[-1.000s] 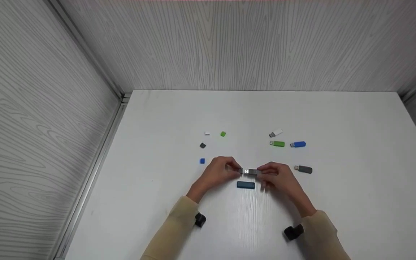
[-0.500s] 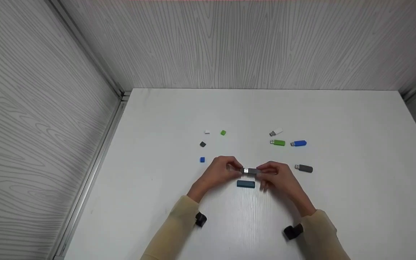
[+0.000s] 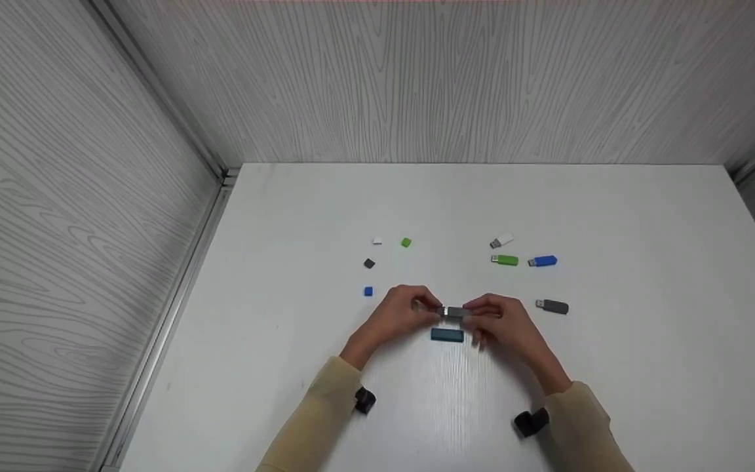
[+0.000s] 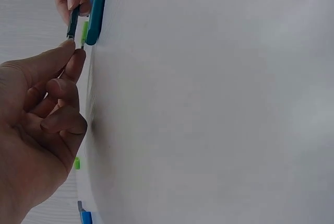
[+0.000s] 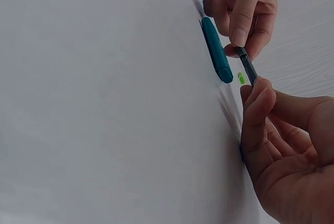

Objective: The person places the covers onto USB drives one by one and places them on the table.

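Between thumb and fingers, my right hand [image 3: 505, 321] pinches the back end of a dark grey USB stick [image 3: 455, 312]. A small dark cap [image 5: 240, 51] is pinched in the fingertips of my left hand [image 3: 400, 314], at the stick's plug end. Only a narrow strip of the metal plug shows between cap and body. Fingertips hide part of the cap. Just below the hands lies a teal USB stick [image 3: 447, 335], its plug not visible. In the left wrist view the held stick [image 4: 72, 23] stands in line between both hands.
Left on the white table [image 3: 286, 393] lie loose caps: white [image 3: 377, 242], green [image 3: 406, 242], black [image 3: 369, 263] and blue [image 3: 368, 291]. Uncapped sticks lie at right: white [image 3: 502, 240], green [image 3: 504, 260], blue [image 3: 542, 261] and dark grey [image 3: 552, 307].
The cap and the stick have come together. A second ago a gap showed between them with the plug bare; now the plug is mostly covered. The hands have moved slightly closer.
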`<state>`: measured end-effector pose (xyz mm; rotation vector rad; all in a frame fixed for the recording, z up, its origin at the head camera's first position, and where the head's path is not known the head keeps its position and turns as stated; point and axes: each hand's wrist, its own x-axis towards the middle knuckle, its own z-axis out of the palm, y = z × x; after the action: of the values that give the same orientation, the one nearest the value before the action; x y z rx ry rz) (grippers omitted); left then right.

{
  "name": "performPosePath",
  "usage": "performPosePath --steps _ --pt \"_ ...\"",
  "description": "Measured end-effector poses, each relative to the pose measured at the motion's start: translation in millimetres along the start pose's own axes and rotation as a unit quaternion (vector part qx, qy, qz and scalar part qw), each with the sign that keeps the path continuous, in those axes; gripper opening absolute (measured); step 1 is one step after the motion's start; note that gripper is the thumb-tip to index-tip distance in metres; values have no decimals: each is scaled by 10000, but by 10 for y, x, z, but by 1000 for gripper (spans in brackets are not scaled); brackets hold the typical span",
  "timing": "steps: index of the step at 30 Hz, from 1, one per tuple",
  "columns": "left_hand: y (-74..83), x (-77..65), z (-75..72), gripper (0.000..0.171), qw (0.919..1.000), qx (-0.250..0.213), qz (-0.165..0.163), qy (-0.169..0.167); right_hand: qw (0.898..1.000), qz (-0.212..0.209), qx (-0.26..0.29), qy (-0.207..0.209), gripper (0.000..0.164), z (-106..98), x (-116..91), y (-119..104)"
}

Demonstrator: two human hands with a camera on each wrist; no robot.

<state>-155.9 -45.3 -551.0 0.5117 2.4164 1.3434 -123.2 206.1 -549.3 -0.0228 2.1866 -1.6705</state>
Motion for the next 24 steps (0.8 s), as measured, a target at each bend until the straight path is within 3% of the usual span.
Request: performPosePath --steps 24 --pt "71 -1 22 17 9999 4 -21 170 9982 209 -233 516 27 64 -20 -43"
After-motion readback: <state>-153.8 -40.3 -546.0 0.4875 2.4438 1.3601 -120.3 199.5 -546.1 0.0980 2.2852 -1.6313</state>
